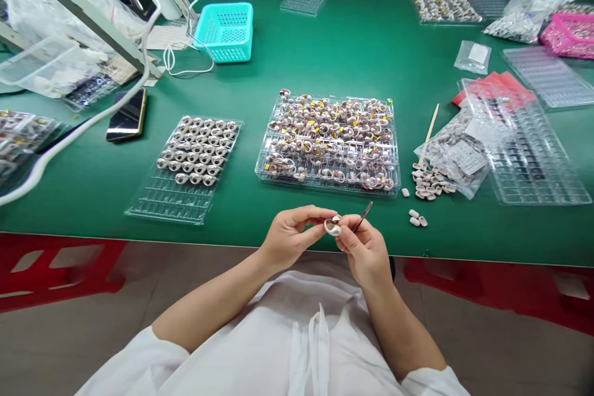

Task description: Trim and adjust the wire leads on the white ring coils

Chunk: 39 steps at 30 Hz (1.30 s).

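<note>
1 white ring-shaped housing is sitting between the hands just over the table's near edge, its opening facing up toward the camera; its long axis is too small to tell. The left hand is pinching its left side, and the right hand is closing on its right, also gripping 1 thin tool slanting up rightward. Fingers are partly covering the housing. 3 loose white caps are lying to the right; 1 loaded double-width tray is resting ahead on the green table.
</note>
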Tool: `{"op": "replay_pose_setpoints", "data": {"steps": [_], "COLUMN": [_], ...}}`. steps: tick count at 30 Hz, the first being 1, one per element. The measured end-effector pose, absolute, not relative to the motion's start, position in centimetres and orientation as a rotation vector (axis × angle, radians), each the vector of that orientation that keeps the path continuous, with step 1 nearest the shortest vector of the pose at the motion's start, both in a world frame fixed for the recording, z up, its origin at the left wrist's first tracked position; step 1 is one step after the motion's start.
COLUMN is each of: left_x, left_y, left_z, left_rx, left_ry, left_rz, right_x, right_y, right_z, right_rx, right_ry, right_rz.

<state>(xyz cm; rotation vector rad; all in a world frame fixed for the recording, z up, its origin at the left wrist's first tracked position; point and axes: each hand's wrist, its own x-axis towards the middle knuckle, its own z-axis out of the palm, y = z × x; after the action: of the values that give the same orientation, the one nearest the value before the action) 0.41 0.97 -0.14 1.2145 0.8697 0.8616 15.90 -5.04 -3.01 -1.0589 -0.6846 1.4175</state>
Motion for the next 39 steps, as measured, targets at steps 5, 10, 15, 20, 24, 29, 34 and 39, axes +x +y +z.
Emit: {"op": "replay_pose_setpoints", "data": {"steps": [5,10,15,20,24,29,34,39], "left_x": [0.3,0.2,0.1,0.1,0.1,0.1,0.2,-0.2], "left_y": [0.9,0.9,1.0,0.9,0.8,0.6,0.4,0.6], "left_z": [-0.3,-0.4,-0.2,-0.3,-0.8,-0.6,0.6,1.1], "left_rx": [1.296,1.327,1.377,1.375,1.354,1.288,1.111,1.110], "left_ry": [0.831,0.812,0.790,0.793,0.763,0.767,0.822,0.854], "left_rz": [0.930,0.949,0.947,0.969,0.983,0.944,0.804,0.660], "right_x": [15.3,15.3,15.3,14.8,14.3,14.0,14.3,15.9], "right_y": [-5.2,-5.4,-5.4,-5.3,-5.2,-5.5,-5.9,-6.0], "right_z": [-3.0,-3.4,-3.7,-3.6,-3.5,-3.3,-2.9,-2.4], "right_rx": [-1.018,-0.985,-0.945,-0.956,-0.968,-0.989,-1.049,-1.133], "right_ry": [-0.660,-0.648,-0.622,-0.609,-0.603,-0.647,-0.775,-1.009], "right_rz": [1.383,1.403,1.437,1.404,1.351,1.288,1.161,1.158]}}
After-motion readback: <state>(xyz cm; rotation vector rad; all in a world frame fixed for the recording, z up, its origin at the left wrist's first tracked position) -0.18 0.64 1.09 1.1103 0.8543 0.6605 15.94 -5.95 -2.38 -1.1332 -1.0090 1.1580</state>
